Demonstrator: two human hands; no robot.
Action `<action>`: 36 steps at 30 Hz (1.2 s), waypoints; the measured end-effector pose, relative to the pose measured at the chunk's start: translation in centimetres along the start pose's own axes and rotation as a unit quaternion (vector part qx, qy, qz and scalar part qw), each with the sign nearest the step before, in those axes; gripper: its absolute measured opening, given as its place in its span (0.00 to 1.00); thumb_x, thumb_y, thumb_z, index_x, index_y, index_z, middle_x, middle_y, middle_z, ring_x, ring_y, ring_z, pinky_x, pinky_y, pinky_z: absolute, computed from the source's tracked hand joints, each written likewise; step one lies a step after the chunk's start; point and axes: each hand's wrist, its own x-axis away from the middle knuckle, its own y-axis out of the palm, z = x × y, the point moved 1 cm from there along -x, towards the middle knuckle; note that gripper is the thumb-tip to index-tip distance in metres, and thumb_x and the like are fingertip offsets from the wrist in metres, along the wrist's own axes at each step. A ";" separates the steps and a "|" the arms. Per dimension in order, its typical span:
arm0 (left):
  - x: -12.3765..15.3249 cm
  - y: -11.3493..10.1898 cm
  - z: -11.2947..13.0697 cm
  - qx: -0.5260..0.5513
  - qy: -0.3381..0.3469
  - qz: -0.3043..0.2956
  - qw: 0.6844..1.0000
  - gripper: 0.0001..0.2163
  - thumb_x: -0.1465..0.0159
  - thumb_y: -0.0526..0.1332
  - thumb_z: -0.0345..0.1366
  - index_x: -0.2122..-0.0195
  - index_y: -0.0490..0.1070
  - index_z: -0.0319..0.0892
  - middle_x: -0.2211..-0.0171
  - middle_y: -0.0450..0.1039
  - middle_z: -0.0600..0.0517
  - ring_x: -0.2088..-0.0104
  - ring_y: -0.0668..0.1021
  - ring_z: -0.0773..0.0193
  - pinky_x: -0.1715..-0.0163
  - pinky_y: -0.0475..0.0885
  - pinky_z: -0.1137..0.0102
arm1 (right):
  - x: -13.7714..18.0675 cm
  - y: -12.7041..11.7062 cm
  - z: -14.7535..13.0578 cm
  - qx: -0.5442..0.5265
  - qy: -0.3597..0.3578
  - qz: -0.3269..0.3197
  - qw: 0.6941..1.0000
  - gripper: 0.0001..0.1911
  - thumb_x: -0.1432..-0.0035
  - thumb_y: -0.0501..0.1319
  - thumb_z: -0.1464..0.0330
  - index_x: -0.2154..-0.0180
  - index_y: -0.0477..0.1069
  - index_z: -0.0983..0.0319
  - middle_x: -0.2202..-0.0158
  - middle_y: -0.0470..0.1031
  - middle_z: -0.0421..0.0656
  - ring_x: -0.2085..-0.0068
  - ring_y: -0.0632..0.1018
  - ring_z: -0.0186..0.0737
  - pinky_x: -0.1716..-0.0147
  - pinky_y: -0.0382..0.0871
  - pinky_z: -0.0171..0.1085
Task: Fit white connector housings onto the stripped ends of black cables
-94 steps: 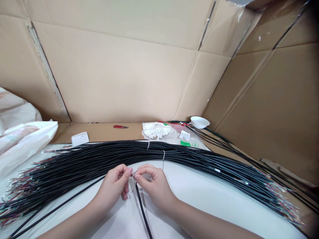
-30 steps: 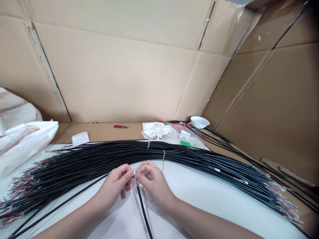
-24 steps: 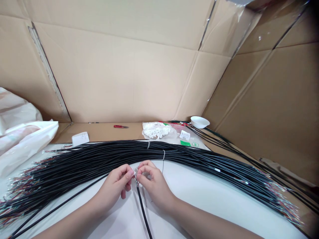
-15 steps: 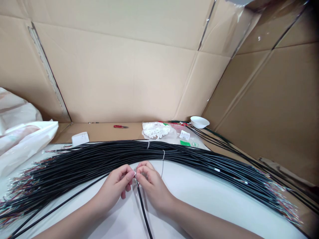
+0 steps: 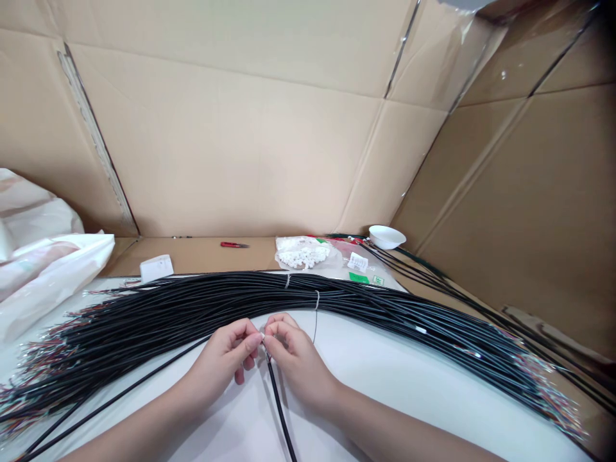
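My left hand point(image 5: 228, 353) is closed in a pinch on a small white connector point(image 5: 262, 335), mostly covered by the fingertips. Thumb and fingers of my right hand point(image 5: 296, 359) pinch the thin wires at the stripped end of a black cable point(image 5: 280, 410), right up against the connector. That cable runs down from between the hands to the bottom edge of the view. Beyond the hands lies a thick bundle of black cables point(image 5: 192, 308), tied with grey ties, with many coloured wire ends fanned out at both sides. How far the wires enter the connector is hidden.
Behind the bundle, a clear bag point(image 5: 303, 253) holds many small white connectors. Red-handled snips point(image 5: 234, 244) lie on the cardboard, and a white bowl point(image 5: 387, 237) stands right. White plastic bags point(image 5: 48, 269) sit left. Cardboard walls point(image 5: 240, 128) rise behind and right.
Both hands stay pinched together at the cable end with only slight finger movement. The whole view has shifted very slightly.
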 end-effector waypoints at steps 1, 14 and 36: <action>0.0 0.0 0.0 0.003 0.002 0.003 1.000 0.11 0.41 0.54 0.41 0.78 0.63 0.40 0.82 0.62 0.58 0.82 0.65 0.71 0.86 0.62 0.78 | 0.0 0.0 0.0 -0.009 0.003 0.000 1.000 0.10 0.46 0.52 0.67 0.77 0.63 0.61 0.66 0.64 0.41 0.61 0.67 0.37 0.62 0.61 0.36; -0.1 0.0 -0.2 0.017 -0.003 0.009 1.000 0.12 0.41 0.53 0.41 0.77 0.63 0.40 0.82 0.61 0.58 0.81 0.65 0.70 0.86 0.62 0.78 | -0.3 -0.1 0.0 -0.050 0.023 -0.011 0.998 0.07 0.49 0.53 0.71 0.78 0.64 0.62 0.66 0.64 0.41 0.63 0.67 0.37 0.62 0.60 0.35; -0.1 -0.1 -0.2 0.035 0.004 0.004 0.999 0.12 0.42 0.54 0.41 0.77 0.64 0.39 0.81 0.62 0.57 0.80 0.67 0.69 0.86 0.63 0.78 | -0.3 -0.1 -0.1 -0.055 0.018 0.005 0.998 0.06 0.49 0.53 0.71 0.76 0.64 0.62 0.68 0.65 0.40 0.64 0.68 0.36 0.64 0.61 0.35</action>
